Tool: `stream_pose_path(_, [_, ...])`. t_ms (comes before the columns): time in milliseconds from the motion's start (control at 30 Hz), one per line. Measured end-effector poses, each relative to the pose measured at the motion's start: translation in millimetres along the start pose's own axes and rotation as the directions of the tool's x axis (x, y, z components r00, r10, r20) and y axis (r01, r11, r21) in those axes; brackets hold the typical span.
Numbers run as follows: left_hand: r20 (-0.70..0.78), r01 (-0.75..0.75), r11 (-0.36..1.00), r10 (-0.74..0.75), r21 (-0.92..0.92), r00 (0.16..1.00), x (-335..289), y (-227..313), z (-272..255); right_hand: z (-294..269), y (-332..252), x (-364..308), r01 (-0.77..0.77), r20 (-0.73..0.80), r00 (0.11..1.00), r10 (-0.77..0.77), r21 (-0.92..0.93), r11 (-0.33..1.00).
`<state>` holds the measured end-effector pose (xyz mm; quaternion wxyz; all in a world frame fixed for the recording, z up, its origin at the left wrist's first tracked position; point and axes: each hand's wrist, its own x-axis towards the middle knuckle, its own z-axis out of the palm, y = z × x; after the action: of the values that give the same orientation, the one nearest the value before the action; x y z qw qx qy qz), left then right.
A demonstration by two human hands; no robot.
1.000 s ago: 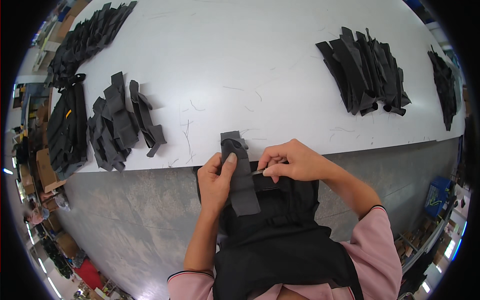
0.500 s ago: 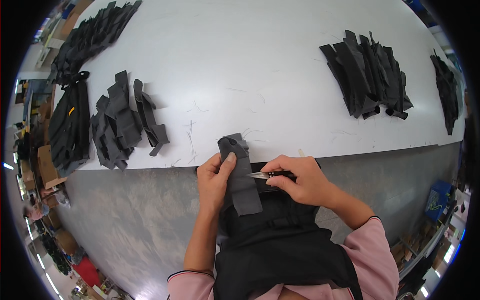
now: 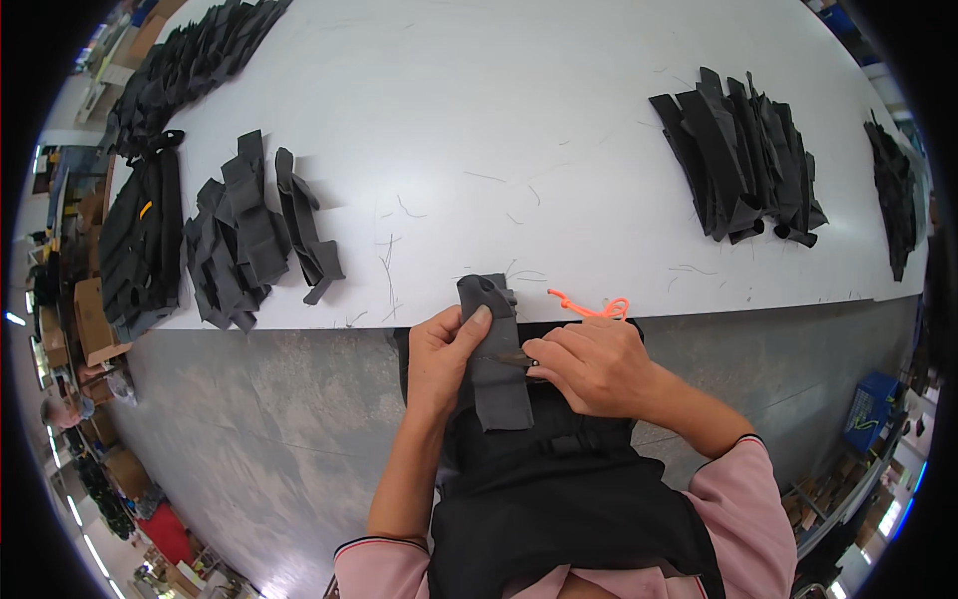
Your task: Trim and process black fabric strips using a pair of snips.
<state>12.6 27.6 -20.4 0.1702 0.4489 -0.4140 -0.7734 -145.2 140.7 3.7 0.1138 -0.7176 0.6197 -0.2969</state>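
Note:
A dark grey fabric strip (image 3: 501, 394) is pinched near its folded top by my left hand (image 3: 441, 361), thumb on the front. Its upper end overlaps the table edge and its lower end hangs over my black apron (image 3: 569, 509). My right hand (image 3: 597, 367) is closed around thread snips, their metal blades (image 3: 511, 359) lying across the strip's right side. Most of the snips' body is hidden by my fingers. An orange cord (image 3: 611, 307) loops out above my right knuckles onto the table edge.
The white table (image 3: 449, 120) carries loose thread bits, a grey strip pile (image 3: 244, 220) and a black bag-like piece (image 3: 145, 235) at left, and a heap of strips (image 3: 743, 160) at right. More dark pieces lie at the far left and far right. A blue crate (image 3: 870, 409) stands right.
The strip and my left hand have shifted slightly right. The snips' blades now lie over the strip, and the orange cord has come into sight above my right hand.

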Motion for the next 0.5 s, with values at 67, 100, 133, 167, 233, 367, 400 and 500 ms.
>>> stream_pose_path(67, [0.001,0.007,1.0,-0.007,0.022,1.0,-1.1,1.4,1.4,-0.9,1.5,1.8,0.008,0.018,1.0,-0.008,0.046,0.999])
stream_pose_path(100, [0.002,0.013,0.999,-0.013,0.044,1.0,-1.3,1.8,2.5,-0.5,2.2,1.9,0.007,0.018,1.0,-0.008,0.045,0.999])
stream_pose_path(133, [0.003,0.013,0.999,-0.013,0.044,1.0,-0.9,1.2,3.0,0.5,2.8,1.9,0.0,0.027,1.0,-0.002,0.076,0.997])
stream_pose_path(167, [0.002,0.008,1.0,-0.008,0.03,1.0,-0.3,0.2,3.3,1.0,3.1,2.0,-0.007,0.036,0.999,0.003,0.107,0.994])
stream_pose_path(233, [0.0,0.004,1.0,-0.004,0.017,1.0,-0.2,-0.2,3.5,1.1,2.6,1.8,-0.013,0.045,0.999,0.008,0.104,0.994])
stream_pose_path(367, [0.0,0.021,1.0,-0.021,0.022,1.0,-0.8,-0.6,3.2,2.6,-0.3,-0.7,-0.051,0.062,0.997,0.044,0.111,0.993])
stream_pose_path(400, [-0.001,0.02,1.0,-0.02,0.013,1.0,-0.4,-1.0,3.6,2.5,-0.7,-1.4,-0.052,0.061,0.997,0.045,0.109,0.993])
stream_pose_path(500, [-0.001,0.022,1.0,-0.022,0.021,1.0,-0.6,0.6,5.5,2.4,-2.5,-4.5,-0.064,0.03,0.998,0.062,0.088,0.994])
